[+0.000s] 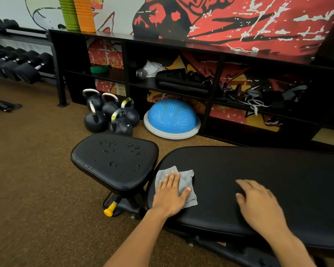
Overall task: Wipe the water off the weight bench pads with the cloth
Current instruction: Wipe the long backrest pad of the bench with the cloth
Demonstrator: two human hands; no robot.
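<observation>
A black weight bench fills the lower middle and right. Its small seat pad [114, 160] carries scattered water drops. The long back pad [268, 174] looks dry where it shows. A grey cloth [189, 178] lies on the left end of the back pad, near the gap between the pads. My left hand [171, 193] presses flat on the cloth with straight fingers. My right hand [258, 205] rests on the back pad to the right of the cloth, fingers relaxed and holding nothing.
Several kettlebells [110, 114] and a blue balance dome [172, 118] sit on the brown floor just beyond the bench. A black shelf unit [181, 45] lines the wall. A dumbbell rack [17, 64] stands far left. A yellow adjustment knob [110, 210] sticks out under the seat pad.
</observation>
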